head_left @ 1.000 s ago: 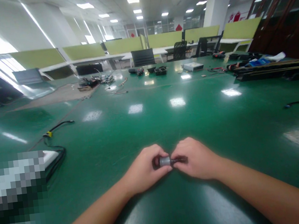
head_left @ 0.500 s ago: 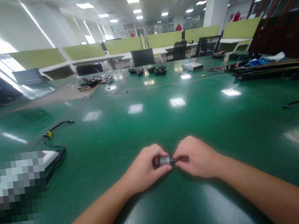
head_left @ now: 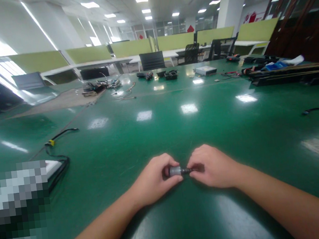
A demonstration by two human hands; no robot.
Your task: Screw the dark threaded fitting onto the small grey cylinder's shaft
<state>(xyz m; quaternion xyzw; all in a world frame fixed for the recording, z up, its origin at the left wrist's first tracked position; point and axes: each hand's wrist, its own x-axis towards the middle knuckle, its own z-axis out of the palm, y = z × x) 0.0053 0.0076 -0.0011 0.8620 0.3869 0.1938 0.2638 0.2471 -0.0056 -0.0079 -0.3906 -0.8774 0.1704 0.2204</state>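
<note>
Over the near part of the green table (head_left: 108, 156), the left hand (head_left: 155, 179) is keeping its place, fingers (head_left: 166, 160) curling snugly around a silver cylinder (head_left: 175, 171); the dark shaft (head_left: 185, 171) at its right end is showing longer than before; the right hand (head_left: 214, 167) is easing rightward, thumb and fingers pinching that shaft; both forearms (head_left: 110, 221) are angling inward.
</note>
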